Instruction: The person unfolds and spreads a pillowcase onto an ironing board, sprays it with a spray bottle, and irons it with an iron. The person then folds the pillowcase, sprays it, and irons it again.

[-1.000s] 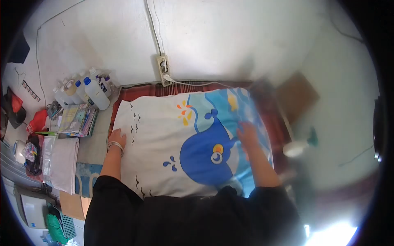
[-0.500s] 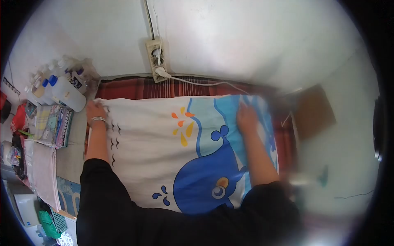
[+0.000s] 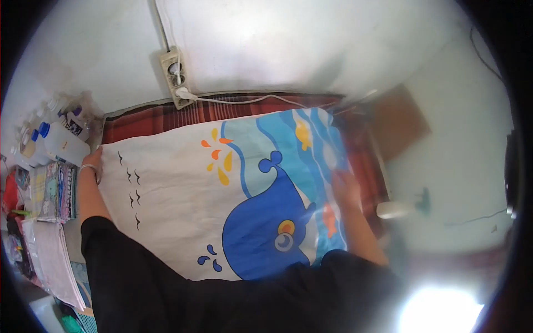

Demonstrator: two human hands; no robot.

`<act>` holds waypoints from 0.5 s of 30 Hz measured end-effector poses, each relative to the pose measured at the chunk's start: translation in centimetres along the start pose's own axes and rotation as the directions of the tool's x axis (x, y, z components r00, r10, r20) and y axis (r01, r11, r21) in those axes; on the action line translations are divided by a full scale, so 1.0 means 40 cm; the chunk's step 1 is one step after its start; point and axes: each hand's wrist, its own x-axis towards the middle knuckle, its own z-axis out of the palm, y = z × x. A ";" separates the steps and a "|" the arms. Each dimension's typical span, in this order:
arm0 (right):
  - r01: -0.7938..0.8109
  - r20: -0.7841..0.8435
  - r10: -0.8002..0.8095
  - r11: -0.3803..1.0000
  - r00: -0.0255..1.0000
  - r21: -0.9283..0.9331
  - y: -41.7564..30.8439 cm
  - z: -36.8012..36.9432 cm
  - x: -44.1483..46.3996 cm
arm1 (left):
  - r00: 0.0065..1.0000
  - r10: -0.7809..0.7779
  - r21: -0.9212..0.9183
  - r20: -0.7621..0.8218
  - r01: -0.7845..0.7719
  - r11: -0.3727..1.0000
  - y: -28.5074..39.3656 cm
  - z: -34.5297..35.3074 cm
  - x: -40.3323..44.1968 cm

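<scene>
Touching the far left corner of a whale-print cloth point(image 3: 177, 186) with the left hand point(image 3: 93, 160), its fingers drawn close together there, with a pale bracelet point(image 3: 90, 167) just behind them at the wrist. Reaching over the right side of the same cloth with the right hand point(image 3: 346, 187), at the blue wave pattern. Too blurred to tell spread from closed on the right, and too small on the left to tell pinching from merely resting against the edge. Spread out printed side up between both sets of fingers, with the blue whale nearer the right ones and small black bird marks nearer the left.

Under that, a red plaid cloth point(image 3: 150, 119), visible beyond the left fingers and again right of the right ones. Farther beyond, between the two hands: a power strip point(image 3: 175, 80) against the wall point(image 3: 277, 50), with a white cord point(image 3: 239, 102) running past the far edge, apart from the fingers. Crowding close beside the left fingers: plastic bottles point(image 3: 65, 143). Nearer than those bottles, left of the left forearm: a stack of folded fabrics point(image 3: 53, 191). Right of and beyond the right fingers: a brown panel point(image 3: 402, 125). Nearer than all fingers, hiding the cloth's near edge: a black top point(image 3: 222, 311).
</scene>
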 end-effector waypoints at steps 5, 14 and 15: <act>-0.625 -0.330 0.569 0.776 0.753 -0.086 0.313 -0.303 -0.336 | 0.969 0.050 -0.384 0.242 0.049 0.922 -0.111 0.005 0.056; -0.487 -0.291 0.753 0.619 0.590 0.616 0.396 -0.451 -0.155 | 0.975 0.222 0.496 -0.008 -0.189 0.847 0.033 0.013 0.017; -0.489 -0.289 0.751 0.622 0.593 0.612 0.412 -0.447 -0.144 | 0.991 0.091 0.304 -0.099 -0.057 0.951 0.064 0.017 -0.027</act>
